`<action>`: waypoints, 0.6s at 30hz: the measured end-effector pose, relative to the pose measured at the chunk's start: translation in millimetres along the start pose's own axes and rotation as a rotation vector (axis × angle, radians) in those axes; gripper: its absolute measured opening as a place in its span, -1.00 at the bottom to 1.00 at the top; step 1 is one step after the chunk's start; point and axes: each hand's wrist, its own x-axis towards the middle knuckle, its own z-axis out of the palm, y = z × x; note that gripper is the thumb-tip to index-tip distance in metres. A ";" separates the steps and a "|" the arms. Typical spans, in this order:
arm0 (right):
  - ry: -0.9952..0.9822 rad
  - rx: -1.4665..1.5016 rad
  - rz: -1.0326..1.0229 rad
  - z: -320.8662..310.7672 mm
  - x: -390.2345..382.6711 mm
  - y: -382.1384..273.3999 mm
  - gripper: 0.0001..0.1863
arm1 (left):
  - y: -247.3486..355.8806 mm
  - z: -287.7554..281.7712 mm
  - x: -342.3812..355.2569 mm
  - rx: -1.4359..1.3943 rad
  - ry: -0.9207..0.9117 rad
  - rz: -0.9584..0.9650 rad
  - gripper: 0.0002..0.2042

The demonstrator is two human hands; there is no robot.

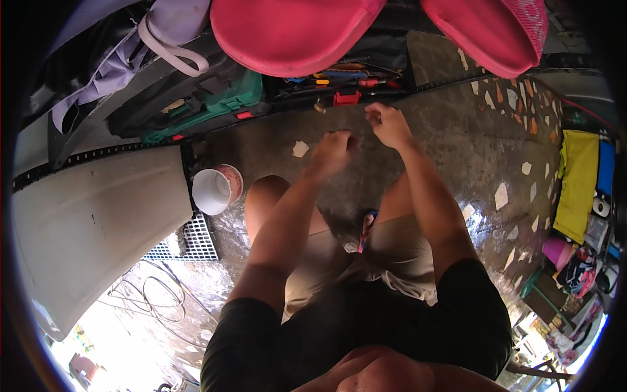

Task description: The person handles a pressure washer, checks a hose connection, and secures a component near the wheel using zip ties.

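Observation:
My left hand (335, 151) is held over my lap with its fingers curled in. Whatever it may hold is hidden by the hand. A little farther forward and to the right, my right hand (390, 124) also has bent fingers drawn together, and I cannot make out anything in them. The two hands are apart. Just beyond them lies an open black toolbox (287, 98) with hand tools inside and a red latch (346, 98) on its near edge. A small brass-coloured piece (320, 106) shows beside that latch.
Pink clogs (294, 36) sit on a shelf above the toolbox. A green tool case (222, 98) lies left of the tools. On the floor stands a white bucket (212, 191), near a pale panel (104, 228) and a looped cable (157, 297). Yellow cloth (578, 183) hangs at right.

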 end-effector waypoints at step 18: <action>0.383 0.098 0.000 -8.2 11.8 -23.0 -0.84 | 17.2 -19.9 3.0 0.075 -0.021 -0.181 -0.34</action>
